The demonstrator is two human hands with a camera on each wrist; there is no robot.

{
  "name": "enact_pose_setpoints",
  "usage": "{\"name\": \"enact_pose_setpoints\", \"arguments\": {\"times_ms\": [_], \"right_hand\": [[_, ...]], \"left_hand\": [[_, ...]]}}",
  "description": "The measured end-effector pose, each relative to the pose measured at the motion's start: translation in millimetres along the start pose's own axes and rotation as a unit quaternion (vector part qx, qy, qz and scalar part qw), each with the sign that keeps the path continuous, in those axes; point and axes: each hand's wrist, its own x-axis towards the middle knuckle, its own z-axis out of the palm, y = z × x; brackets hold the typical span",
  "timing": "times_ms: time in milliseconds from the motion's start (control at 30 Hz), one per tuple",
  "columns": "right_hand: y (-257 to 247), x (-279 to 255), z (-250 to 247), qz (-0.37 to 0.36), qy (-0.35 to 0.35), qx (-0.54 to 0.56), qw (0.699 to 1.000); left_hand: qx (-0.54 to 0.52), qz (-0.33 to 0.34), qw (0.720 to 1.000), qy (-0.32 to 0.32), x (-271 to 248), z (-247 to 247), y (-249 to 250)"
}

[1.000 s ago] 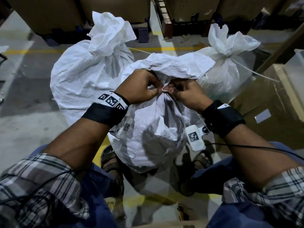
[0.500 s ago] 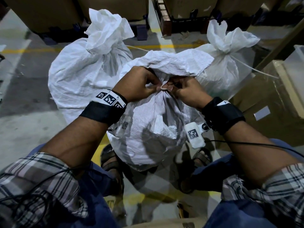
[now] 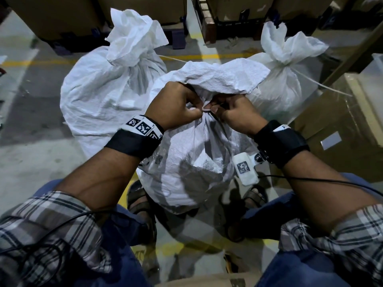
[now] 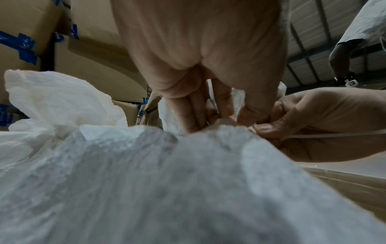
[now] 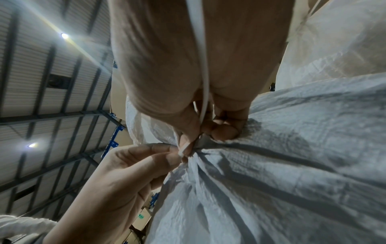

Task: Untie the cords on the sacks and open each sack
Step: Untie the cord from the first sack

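At the neck of the near sack (image 3: 192,162), between the person's feet, the left hand (image 3: 174,104) and right hand (image 3: 238,112) both pinch its cord (image 5: 200,66), so the knot probably needs loosening next.

Two tied sacks (image 3: 107,88) crowd behind — bare floor (image 3: 31,162) left

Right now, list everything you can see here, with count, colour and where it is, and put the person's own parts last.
Sacks: three, white, tied at the neck; near sack between the feet, far-left sack, far-right sack.
Cord: one, white, at the near sack's neck.
Cardboard boxes: several, brown, along the right and back.
Floor line: one, yellow, behind the sacks.
Sandals: two, dark, by the near sack.
Left hand: pinches the cord.
Right hand: pinches the cord.
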Motion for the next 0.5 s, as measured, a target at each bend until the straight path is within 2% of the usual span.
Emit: {"name": "enact_pose_setpoints", "arguments": {"times_ms": [133,267,367,500], "right_hand": [[1.7,2.0,0.7,-0.001,0.003,0.015,1.000],[0.5,1.3,5.8,-0.046,0.039,0.132,0.989],[-0.2,1.4,7.1,-0.062,0.063,0.176,0.980],[-5.1,6.6,12.3,-0.035,0.145,0.204,0.967]], "left_hand": [[-0.006,-0.030,0.999,0.017,0.5,5.6,1.9],[-0.023,-0.055,0.998,0.033,2.2,4.2,2.1],[-0.043,-0.056,0.997,0.040,2.9,0.6,-1.4],[-0.056,-0.059,0.996,0.038,0.6,-1.1,-0.6]]}}
